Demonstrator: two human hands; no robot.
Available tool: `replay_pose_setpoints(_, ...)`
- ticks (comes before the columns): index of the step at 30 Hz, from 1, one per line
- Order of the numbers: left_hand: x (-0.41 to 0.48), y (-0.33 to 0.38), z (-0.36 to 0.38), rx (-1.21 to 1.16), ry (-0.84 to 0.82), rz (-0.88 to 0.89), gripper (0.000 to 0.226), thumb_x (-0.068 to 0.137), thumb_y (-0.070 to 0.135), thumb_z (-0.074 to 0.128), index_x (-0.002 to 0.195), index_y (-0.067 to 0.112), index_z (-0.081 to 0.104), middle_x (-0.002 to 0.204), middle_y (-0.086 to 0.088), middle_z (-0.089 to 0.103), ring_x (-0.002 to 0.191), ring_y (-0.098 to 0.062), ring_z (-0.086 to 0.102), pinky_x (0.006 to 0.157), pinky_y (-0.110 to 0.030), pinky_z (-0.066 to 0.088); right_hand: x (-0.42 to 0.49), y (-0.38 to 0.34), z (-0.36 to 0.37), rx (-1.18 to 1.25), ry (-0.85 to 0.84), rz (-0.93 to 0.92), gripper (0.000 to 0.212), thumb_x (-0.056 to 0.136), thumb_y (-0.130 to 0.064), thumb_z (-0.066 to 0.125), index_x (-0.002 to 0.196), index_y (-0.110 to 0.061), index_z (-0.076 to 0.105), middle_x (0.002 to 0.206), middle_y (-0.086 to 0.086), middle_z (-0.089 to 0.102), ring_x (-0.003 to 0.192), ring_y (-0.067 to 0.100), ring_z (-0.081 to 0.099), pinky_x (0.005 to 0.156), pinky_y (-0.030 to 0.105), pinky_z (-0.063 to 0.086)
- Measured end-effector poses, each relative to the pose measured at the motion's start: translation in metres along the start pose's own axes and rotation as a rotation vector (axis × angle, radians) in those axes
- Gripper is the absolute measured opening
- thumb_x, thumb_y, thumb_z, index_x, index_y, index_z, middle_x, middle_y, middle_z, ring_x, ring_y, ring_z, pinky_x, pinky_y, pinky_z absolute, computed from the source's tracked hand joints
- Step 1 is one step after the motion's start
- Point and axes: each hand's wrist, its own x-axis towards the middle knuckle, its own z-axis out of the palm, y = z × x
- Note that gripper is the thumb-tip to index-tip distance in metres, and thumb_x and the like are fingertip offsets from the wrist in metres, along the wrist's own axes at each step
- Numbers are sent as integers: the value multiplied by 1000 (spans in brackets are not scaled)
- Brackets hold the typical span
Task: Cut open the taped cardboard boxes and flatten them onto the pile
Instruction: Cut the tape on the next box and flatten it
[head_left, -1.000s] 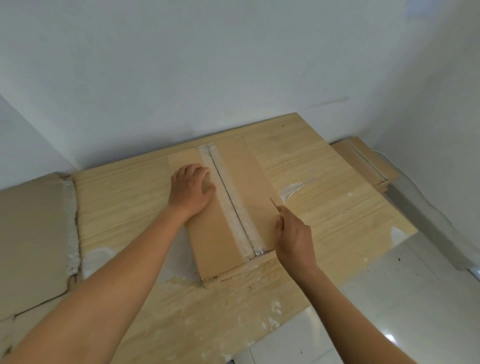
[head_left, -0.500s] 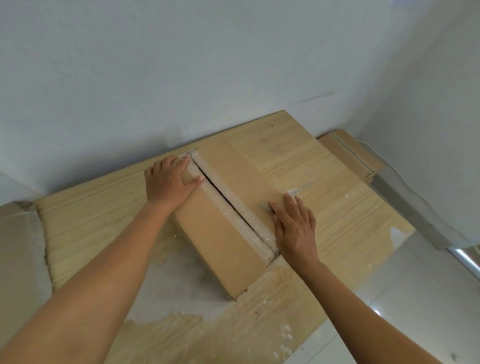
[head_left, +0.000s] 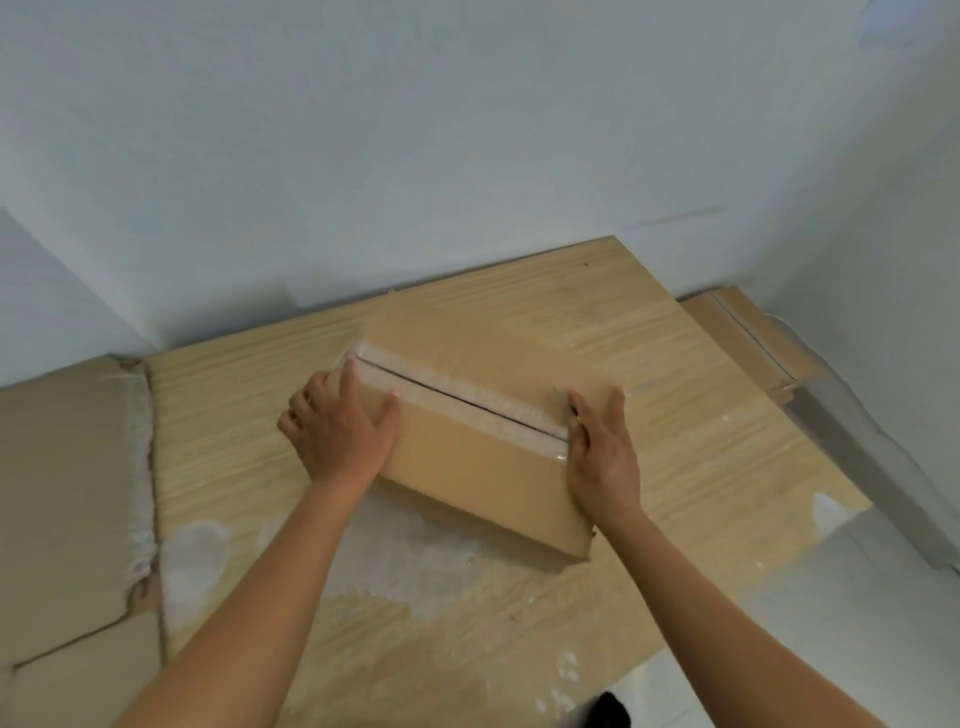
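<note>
Since half a second ago the cardboard box (head_left: 467, 467) has turned on the table (head_left: 234, 405), so that its taped seam (head_left: 457, 402) now runs from left to right instead of away from the person, and the right hand (head_left: 605, 457) has slid from the box's top to its right end. The box lies flat in the middle of the table, its far corner near the far edge. The tape along the seam is slit into a narrow dark gap; nothing inside can be made out.

The left hand (head_left: 337, 431) is on the left end, with straight, spread fingers (head_left: 347, 376) reaching to the seam and the thumb laid across the tape. The right hand presses the right end, its fingers straight and close together. Neither hand is clenched.

A flat cardboard sheet (head_left: 62, 493) covers the table's left edge. Flattened boxes (head_left: 748, 338) lie just beyond the far right corner.
</note>
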Motion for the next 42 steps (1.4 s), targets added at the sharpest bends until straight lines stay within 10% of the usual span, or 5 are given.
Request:
replay_pose_setpoints(8,-82,9,1,77,-63,-78,72,91,61,30,149,19,27,150,-19,23,133,-37,23,105,-49,18,60,25,-32,-6,-270,-151,40,102,-25,36,142,-21,42,159,6,14,142,24,25,109,30,26)
replay_pose_setpoints(13,-91,56,9,111,-215,79,79,90,66,12,153,20,5,159,-15,-14,145,-31,-18,115,-49,-10,84,41,-59,153,-169,-54,35,103,-17,32,128,-4,53,126,17,56,115,34,53,84,27,37)
replay_pose_setpoints(25,-134,173,63,89,-101,435,71,96,61,11,145,18,40,155,-10,29,146,-22,20,115,-47,10,74,79,-81,187,-497,-1,30,98,-19,40,71,-25,52,63,-3,57,60,18,54,58,31,37)
replay_pose_setpoints(34,-135,172,66,83,-36,419,61,94,47,29,146,17,37,156,-7,28,146,-20,18,117,-44,12,84,74,-91,71,-586,-114,29,99,-22,38,90,-6,61,74,4,61,63,19,52,52,30,33)
replay_pose_setpoints(42,-135,174,67,38,-17,391,60,90,40,30,145,19,40,155,-4,28,146,-16,16,118,-42,11,69,71,-91,-21,-603,-164,38,99,-18,36,61,-15,33,59,1,40,57,19,38,47,31,20)
